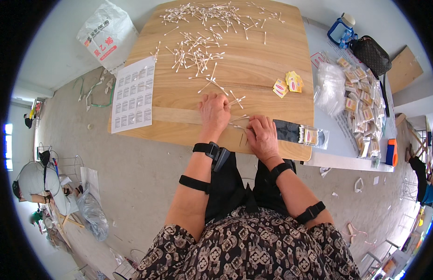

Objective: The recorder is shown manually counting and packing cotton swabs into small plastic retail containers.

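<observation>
My left hand (215, 112) rests low over the wooden table, its fingers curled and closed, with crossed white cotton swabs (236, 101) poking out beside its fingertips. To its right, my right hand (264, 135) is closed near the table's front edge. A few swabs (239, 118) stick out from the fingers of this hand toward the left one; how many it grips is hidden. Just right of it lies a clear packet (310, 136) holding a row of swabs and a yellow card, beside a dark strip (287, 130). A loose heap of swabs (196, 50) lies beyond my left hand.
A larger swab pile (204, 14) covers the far end of the table. Small yellow cards (294, 82) lie at right, a printed sheet (133, 95) at left. On the side table are clear bags (330, 88), filled packets (366, 112), a blue jug (341, 30) and a dark bag (371, 55).
</observation>
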`<state>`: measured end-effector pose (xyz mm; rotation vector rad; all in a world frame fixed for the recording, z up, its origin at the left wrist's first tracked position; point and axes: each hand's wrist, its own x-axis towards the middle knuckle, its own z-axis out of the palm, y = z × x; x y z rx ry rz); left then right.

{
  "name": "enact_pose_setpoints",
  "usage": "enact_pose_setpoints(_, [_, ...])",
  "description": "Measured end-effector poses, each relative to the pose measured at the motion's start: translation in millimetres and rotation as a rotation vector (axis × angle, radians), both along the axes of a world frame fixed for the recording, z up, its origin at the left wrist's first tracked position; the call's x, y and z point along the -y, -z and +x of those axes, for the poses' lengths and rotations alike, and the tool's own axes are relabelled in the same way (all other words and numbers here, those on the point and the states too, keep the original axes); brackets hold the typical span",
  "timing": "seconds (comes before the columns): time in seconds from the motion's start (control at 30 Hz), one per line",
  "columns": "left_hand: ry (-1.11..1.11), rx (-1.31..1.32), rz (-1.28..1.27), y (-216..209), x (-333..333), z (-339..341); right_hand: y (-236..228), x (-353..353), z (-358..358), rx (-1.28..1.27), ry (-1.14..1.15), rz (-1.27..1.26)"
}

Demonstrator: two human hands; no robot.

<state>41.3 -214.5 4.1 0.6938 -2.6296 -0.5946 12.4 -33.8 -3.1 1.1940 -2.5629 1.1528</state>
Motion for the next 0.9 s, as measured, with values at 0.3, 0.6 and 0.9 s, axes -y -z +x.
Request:
enact_pose_setpoints(0.3, [0.092, 0.014, 0.012, -3, -7, 1, 1, 0, -2, -0.009, 0.006, -0.009])
enact_pose_setpoints(0.6, [0.232, -0.016, 0.033, -18, -14, -6, 2, 0, -1, -0.024, 0.016, -0.01])
enact_pose_setpoints(0.9, [-0.024, -0.214, -0.022, 6, 28, -10, 1, 0, 0, -0.004, 0.007, -0.004])
